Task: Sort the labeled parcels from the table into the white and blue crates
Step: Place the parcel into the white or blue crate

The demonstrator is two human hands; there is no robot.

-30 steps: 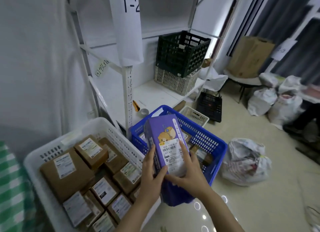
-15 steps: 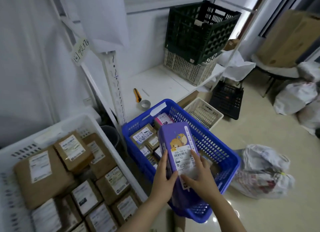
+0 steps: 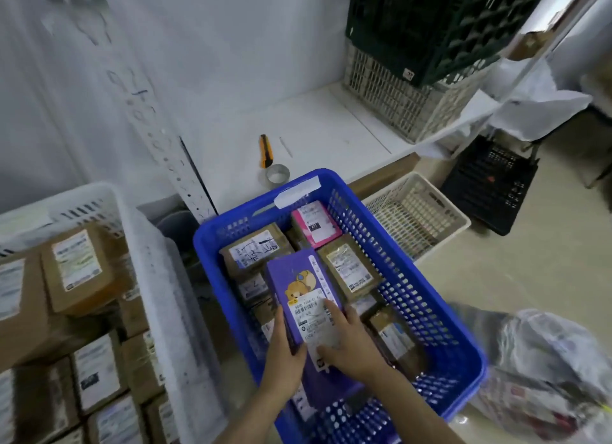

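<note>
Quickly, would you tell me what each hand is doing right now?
Left hand: grips the purple parcel by its left edge.
Right hand: holds the purple parcel too, fingers across its label.

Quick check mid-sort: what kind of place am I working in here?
Likely a parcel sorting room: labeled parcels fill the blue crate and white crate, and spare crates sit stacked on a shelf.

blue crate (image 3: 427, 298): perforated plastic | purple parcel (image 3: 299, 274): smooth, paper label | floor (image 3: 516, 278): glossy

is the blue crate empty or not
Partly filled: blue crate holds brown parcels and a pink parcel; left hand and right hand hold a purple parcel.
</note>
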